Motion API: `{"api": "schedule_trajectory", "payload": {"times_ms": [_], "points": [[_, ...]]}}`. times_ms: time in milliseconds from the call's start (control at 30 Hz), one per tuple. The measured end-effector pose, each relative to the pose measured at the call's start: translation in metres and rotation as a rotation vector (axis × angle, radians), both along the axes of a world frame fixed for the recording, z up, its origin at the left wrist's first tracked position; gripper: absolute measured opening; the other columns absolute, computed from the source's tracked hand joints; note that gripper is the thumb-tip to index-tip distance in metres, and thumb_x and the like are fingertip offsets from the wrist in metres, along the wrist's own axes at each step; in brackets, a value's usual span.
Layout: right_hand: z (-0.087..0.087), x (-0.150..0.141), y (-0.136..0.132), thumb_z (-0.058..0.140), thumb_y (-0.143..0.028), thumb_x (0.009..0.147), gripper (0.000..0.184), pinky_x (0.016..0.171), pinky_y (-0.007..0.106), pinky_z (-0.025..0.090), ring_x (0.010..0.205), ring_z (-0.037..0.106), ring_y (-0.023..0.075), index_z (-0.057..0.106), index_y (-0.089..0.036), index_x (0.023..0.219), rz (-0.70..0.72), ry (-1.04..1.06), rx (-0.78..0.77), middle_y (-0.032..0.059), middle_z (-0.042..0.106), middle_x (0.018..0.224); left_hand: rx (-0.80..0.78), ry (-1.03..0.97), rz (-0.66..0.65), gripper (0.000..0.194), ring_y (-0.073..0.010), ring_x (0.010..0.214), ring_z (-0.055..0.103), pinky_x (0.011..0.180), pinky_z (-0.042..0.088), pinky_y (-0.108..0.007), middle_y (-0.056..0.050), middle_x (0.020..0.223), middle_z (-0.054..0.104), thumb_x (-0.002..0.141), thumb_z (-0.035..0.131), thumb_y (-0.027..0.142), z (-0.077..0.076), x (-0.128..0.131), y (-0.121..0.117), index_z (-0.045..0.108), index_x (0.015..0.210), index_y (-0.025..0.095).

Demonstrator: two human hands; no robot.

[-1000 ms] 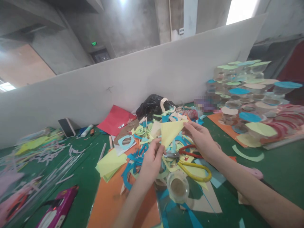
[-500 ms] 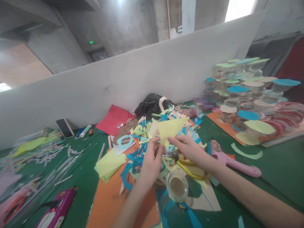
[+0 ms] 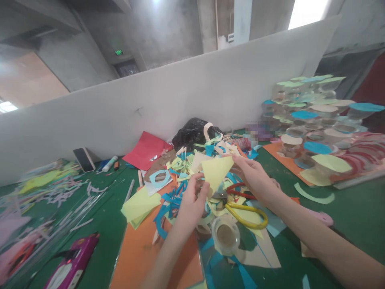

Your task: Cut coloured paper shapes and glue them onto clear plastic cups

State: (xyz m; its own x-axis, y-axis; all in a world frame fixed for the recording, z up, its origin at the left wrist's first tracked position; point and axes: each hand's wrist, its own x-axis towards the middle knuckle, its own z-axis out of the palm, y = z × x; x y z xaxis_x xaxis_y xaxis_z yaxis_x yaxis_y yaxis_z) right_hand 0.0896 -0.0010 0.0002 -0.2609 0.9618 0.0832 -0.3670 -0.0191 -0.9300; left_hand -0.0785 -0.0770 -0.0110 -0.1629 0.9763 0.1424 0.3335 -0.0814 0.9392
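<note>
A pale yellow piece of paper (image 3: 217,170), roughly triangular, is held up between my two hands. My left hand (image 3: 194,200) pinches its lower left part. At its upper right corner, the fingers of my right hand (image 3: 251,174) are closed on the paper. Scissors with a red and a yellow handle loop (image 3: 246,216) lie on the scraps just below my right hand. Nearer to me stands a clear plastic cup (image 3: 225,236). Beside my left hand are blue paper strips (image 3: 173,200) and, further left, yellow sheets (image 3: 140,206).
Clear cups topped with paper discs (image 3: 319,148) stand stacked at the right. A pink glue gun (image 3: 320,216) lies partly behind my right forearm. A black bag (image 3: 192,134) and red paper (image 3: 147,150) are by the white partition (image 3: 120,112). A phone (image 3: 84,159) leans at left.
My right hand has moved up and right, from the paper's lower edge to its upper right corner. The paper has tilted, and the scissors' handles show more fully.
</note>
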Motion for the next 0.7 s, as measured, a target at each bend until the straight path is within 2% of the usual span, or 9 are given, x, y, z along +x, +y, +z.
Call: {"api": "schedule_trajectory", "payload": {"times_ms": [67,133,200,300,367,467,567,700], "points": [[-0.002,-0.003,-0.004,0.064,-0.055,0.083,0.036,0.099,0.042,0.049,0.104,0.066,0.0268,0.076,-0.023,0.094,0.071,-0.063,0.009,0.0062,0.074,0.102,0.022,-0.061,0.003,0.033,-0.0155,0.084,0.062,0.072,0.047,-0.025,-0.005,0.098,0.068,0.089,0.054,0.044,0.002,-0.001,0.001,0.056,0.110,0.019],[-0.006,-0.006,-0.007,0.055,-0.053,0.089,0.040,0.098,0.045,0.049,0.107,0.064,0.0275,0.073,-0.022,0.106,0.090,-0.186,0.083,0.0078,0.071,0.110,0.012,-0.189,-0.011,0.036,-0.0162,0.083,0.064,0.070,0.049,-0.025,-0.006,0.099,0.069,0.087,0.056,0.046,0.004,-0.002,0.002,0.059,0.108,0.018],[-0.012,-0.008,-0.009,0.048,-0.048,0.094,0.043,0.098,0.046,0.049,0.114,0.060,0.0268,0.061,-0.024,0.127,-0.007,-0.352,0.258,0.0095,0.063,0.125,-0.027,-0.332,0.031,0.039,-0.0165,0.078,0.065,0.065,0.049,-0.024,-0.006,0.096,0.071,0.083,0.061,0.047,0.006,-0.003,0.002,0.059,0.109,0.017],[-0.020,-0.009,-0.012,0.047,-0.035,0.096,0.050,0.106,0.050,0.041,0.132,0.042,0.0272,0.039,-0.028,0.145,-0.252,-0.598,0.669,0.0116,0.041,0.146,-0.073,-0.486,0.141,0.044,-0.0141,0.069,0.065,0.059,0.047,-0.022,-0.005,0.090,0.072,0.078,0.069,0.045,0.010,-0.002,0.002,0.059,0.111,0.018],[-0.022,-0.008,-0.014,0.048,-0.027,0.096,0.049,0.111,0.053,0.035,0.138,0.032,0.0280,0.040,-0.030,0.144,-0.297,-0.740,0.949,0.0110,0.032,0.151,-0.084,-0.562,0.172,0.046,-0.0115,0.064,0.063,0.057,0.045,-0.020,-0.003,0.088,0.071,0.076,0.071,0.042,0.012,-0.001,0.002,0.058,0.114,0.020],[-0.020,-0.004,-0.017,0.051,-0.013,0.094,0.043,0.110,0.051,0.035,0.136,0.032,0.0277,0.053,-0.032,0.133,-0.213,-0.860,1.237,0.0083,0.037,0.147,-0.074,-0.659,0.158,0.042,-0.0070,0.058,0.058,0.057,0.044,-0.017,0.002,0.079,0.068,0.074,0.074,0.036,0.013,0.002,0.001,0.060,0.110,0.021],[-0.017,0.000,-0.015,0.053,-0.007,0.091,0.038,0.105,0.049,0.040,0.129,0.037,0.0279,0.063,-0.029,0.120,-0.171,-0.857,1.333,0.0087,0.049,0.136,-0.075,-0.686,0.115,0.037,-0.0046,0.051,0.052,0.055,0.042,-0.016,0.005,0.069,0.065,0.071,0.075,0.032,0.013,0.003,0.001,0.061,0.103,0.020],[-0.015,0.003,-0.010,0.051,-0.008,0.092,0.033,0.095,0.048,0.046,0.116,0.046,0.0270,0.068,-0.026,0.113,-0.164,-0.801,1.355,0.0101,0.058,0.124,-0.105,-0.724,0.025,0.038,-0.0106,0.069,0.064,0.066,0.048,-0.020,-0.002,0.089,0.072,0.071,0.075,0.030,0.014,0.001,0.001,0.061,0.105,0.019]]}}
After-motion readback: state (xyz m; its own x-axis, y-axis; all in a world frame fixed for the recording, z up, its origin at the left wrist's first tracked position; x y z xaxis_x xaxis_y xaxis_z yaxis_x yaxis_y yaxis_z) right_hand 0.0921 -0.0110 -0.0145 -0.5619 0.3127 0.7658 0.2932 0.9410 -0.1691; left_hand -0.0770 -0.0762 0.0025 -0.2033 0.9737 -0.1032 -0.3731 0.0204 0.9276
